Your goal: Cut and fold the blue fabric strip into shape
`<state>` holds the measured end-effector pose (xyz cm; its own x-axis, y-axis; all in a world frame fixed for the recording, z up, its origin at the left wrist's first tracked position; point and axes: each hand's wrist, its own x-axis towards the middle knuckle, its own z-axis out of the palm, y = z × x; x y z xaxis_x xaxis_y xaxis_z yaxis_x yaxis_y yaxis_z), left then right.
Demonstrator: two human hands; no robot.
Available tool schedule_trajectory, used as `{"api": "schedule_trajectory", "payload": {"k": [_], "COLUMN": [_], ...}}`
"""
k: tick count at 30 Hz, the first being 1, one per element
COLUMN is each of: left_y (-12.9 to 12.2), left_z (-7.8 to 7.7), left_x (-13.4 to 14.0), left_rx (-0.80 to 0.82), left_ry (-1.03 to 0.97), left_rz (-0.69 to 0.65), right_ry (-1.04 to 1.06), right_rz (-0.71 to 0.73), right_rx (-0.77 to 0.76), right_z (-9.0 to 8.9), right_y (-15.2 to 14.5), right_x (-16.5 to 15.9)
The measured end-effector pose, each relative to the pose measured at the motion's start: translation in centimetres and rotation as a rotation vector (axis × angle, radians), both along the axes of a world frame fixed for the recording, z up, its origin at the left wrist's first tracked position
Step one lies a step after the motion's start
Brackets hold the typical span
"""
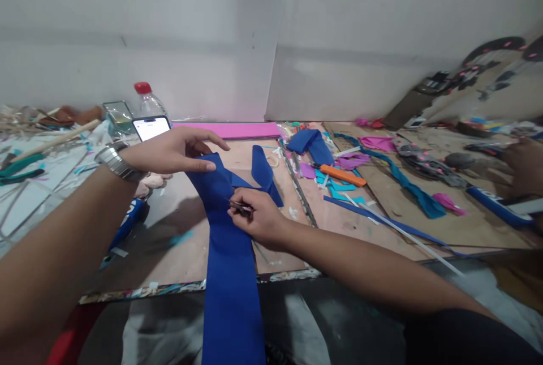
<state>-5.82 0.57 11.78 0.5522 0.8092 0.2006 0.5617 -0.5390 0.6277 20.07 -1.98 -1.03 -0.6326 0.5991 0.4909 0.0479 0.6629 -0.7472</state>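
A wide strip of blue cloth [232,274] hangs over the table's front edge and runs up across the tabletop. My left hand [182,150], with a metal watch on the wrist, has its thumb on the strip's far end and other fingers behind the cloth; the index finger stretches out free. My right hand [261,215] is closed around a small dark metal tool [241,206], partly hidden by the fingers, over the cloth's right edge. A narrower blue piece [262,168] loops up to the right of the strip.
A lit phone [151,127] leans by a red-capped bottle [150,99]. Pink sheets [233,130] lie along the wall. To the right are an orange cutter [343,175], coloured scraps and a blue tube [498,206]. Green-handled pliers [21,170] lie left. Another person's hand [526,164] is far right.
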Motion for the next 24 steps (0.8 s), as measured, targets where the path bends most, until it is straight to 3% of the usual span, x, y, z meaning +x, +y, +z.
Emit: {"api": "schedule_trajectory", "payload": {"k": [3, 8, 13, 18, 24], "left_y": [0.6, 0.6, -0.2, -0.8, -0.9], "left_z": [-0.2, -0.4, -0.4, -0.7, -1.0], "left_x": [-0.4, -0.3, 0.0, -0.4, -0.9], "left_rx": [-0.111, -0.165, -0.247, -0.082, -0.041], "left_ry": [0.054, -0.069, -0.051, -0.190, -0.010], "left_rz": [-0.065, -0.040, -0.068, 0.096, 0.007], "right_ry": [-0.021, -0.067, -0.100, -0.089, -0.078], "right_rz": [-0.004, -0.035, -0.058, -0.114, -0.097], "right_rx": [0.012, 0.063, -0.002, -0.156, -0.255], "right_z": [0.1, 0.1, 0.2, 0.3, -0.2], "right_y": [-0.1, -0.3, -0.5, -0.6, -0.4], "right_x": [0.1, 0.2, 0.1, -0.1, 0.1]}}
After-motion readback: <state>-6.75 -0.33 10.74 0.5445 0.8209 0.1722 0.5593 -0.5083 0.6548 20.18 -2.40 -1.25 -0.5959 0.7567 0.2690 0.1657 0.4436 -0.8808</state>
